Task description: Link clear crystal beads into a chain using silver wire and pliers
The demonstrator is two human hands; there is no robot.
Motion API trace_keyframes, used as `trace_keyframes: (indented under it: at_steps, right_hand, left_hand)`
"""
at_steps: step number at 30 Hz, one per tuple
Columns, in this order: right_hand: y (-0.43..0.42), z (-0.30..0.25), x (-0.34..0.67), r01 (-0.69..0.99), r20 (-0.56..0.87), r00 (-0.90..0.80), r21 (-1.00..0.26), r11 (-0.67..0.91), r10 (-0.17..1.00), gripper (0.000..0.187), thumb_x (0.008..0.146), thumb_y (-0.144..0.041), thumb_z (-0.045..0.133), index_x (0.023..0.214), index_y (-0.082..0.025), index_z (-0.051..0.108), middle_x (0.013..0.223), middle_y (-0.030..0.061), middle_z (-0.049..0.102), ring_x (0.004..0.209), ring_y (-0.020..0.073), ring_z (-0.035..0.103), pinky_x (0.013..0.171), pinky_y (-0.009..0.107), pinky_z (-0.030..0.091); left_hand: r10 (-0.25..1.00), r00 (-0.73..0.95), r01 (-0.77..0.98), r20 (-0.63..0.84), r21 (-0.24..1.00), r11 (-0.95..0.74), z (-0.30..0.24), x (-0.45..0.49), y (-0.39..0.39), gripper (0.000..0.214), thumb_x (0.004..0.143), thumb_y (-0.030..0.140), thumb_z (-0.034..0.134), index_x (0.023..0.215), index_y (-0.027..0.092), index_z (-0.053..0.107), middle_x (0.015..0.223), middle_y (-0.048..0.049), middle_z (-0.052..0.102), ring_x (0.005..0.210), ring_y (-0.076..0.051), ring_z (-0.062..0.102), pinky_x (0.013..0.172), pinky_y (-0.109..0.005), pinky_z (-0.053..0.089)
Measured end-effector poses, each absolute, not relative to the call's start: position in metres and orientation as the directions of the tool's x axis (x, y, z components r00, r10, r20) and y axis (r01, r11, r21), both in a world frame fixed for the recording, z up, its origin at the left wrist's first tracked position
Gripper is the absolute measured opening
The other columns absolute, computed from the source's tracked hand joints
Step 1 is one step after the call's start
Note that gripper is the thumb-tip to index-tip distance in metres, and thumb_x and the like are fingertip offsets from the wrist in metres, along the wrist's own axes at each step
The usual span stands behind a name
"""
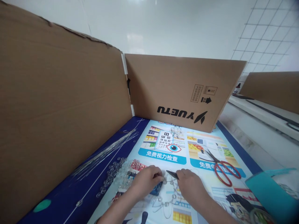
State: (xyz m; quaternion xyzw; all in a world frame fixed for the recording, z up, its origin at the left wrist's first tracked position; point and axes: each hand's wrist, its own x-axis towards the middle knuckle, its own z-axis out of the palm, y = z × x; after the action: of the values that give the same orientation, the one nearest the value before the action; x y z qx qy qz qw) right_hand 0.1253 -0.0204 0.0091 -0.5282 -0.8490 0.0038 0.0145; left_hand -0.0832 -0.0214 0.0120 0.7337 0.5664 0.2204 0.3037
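My left hand (148, 180) is closed in a pinch at the upper left of a loop of clear beads on thin wire (166, 204). The loop lies on the printed sheet, its wire ends curling loosely. My right hand (190, 185) is wrapped round a tool with a dark tapered tip (172, 174). That tip points left, toward my left fingertips and the loop's top beads; the handle is hidden in my palm. Left of my left hand lies a spread of loose clear beads (123, 174). Red-handled scissors (225, 169) rest beyond my right hand, blades apart.
A bundle of thin straight wires (107, 152) lies along the left side. Cardboard panels (58, 99) stand at the left and back. A beaded wire piece (177, 131) sits near the back panel. A turquoise container (268, 189) is at the right edge.
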Motion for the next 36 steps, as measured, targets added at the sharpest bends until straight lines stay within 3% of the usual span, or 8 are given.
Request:
trace_keyframes:
  at_steps: [6,11,16,23,29,36]
  right_hand:
    - [-0.023,0.0,0.128,0.867,0.095,-0.498,0.024,0.498,0.862,0.02,0.082,-0.009,0.044,0.094,-0.018,0.057,0.085,0.0062,0.058,0.08,0.0214,0.05,0.071,0.033,0.032]
    - [-0.024,-0.001,0.13,0.867,0.108,-0.497,0.013,0.499,0.861,0.018,0.083,-0.01,0.044,0.092,-0.019,0.056,0.085,0.0053,0.058,0.08,0.0209,0.05,0.072,0.033,0.032]
    - [-0.024,0.001,0.131,0.869,0.109,-0.489,-0.021,0.494,0.865,0.016,0.083,-0.013,0.047,0.094,-0.019,0.057,0.086,0.0051,0.058,0.082,0.0208,0.05,0.073,0.032,0.033]
    - [-0.024,0.002,0.133,0.876,0.103,-0.468,-0.076,0.476,0.878,0.019,0.083,-0.014,0.047,0.098,-0.019,0.057,0.091,0.006,0.059,0.086,0.0208,0.05,0.079,0.032,0.033]
    - [-0.025,0.006,0.133,0.874,0.095,-0.468,-0.097,0.476,0.879,0.021,0.082,-0.013,0.047,0.099,-0.019,0.057,0.091,0.0058,0.059,0.087,0.0203,0.05,0.08,0.031,0.033]
    - [-0.023,0.004,0.136,0.864,0.138,-0.465,-0.144,0.482,0.874,0.02,0.081,-0.014,0.047,0.098,-0.018,0.058,0.089,0.0047,0.059,0.084,0.0201,0.05,0.077,0.03,0.034]
  left_hand:
    - [0.984,0.18,0.686,0.013,0.715,-0.134,0.008,-0.076,-0.024,0.016,0.074,0.025,0.057,0.089,0.022,0.06,0.077,0.0002,0.06,0.07,-0.016,0.055,0.061,-0.022,0.036]
    - [0.969,0.221,0.663,0.112,0.711,-0.233,0.025,-0.079,-0.029,0.007,0.074,0.017,0.053,0.073,0.02,0.059,0.078,-0.0006,0.057,0.073,-0.015,0.054,0.065,-0.022,0.037]
    - [0.94,0.336,0.63,0.063,0.726,-0.274,0.033,-0.08,-0.037,0.015,0.073,0.012,0.051,0.073,0.022,0.063,0.083,0.0002,0.055,0.074,-0.014,0.054,0.066,-0.022,0.037]
    - [0.959,0.219,0.69,0.182,0.666,-0.284,0.031,-0.075,-0.04,0.009,0.073,0.011,0.052,0.074,0.019,0.05,0.081,0.0005,0.051,0.067,-0.013,0.051,0.064,-0.023,0.038]
    - [0.939,0.313,0.736,0.141,0.589,-0.333,0.023,-0.074,-0.044,0.022,0.079,0.008,0.043,0.076,0.022,0.059,0.083,-0.0018,0.053,0.076,-0.016,0.054,0.069,-0.022,0.039]
    - [0.942,0.313,0.745,0.122,0.584,-0.323,0.014,-0.069,-0.046,0.02,0.078,0.01,0.047,0.083,0.023,0.061,0.086,-0.0024,0.054,0.081,-0.017,0.054,0.072,-0.023,0.04]
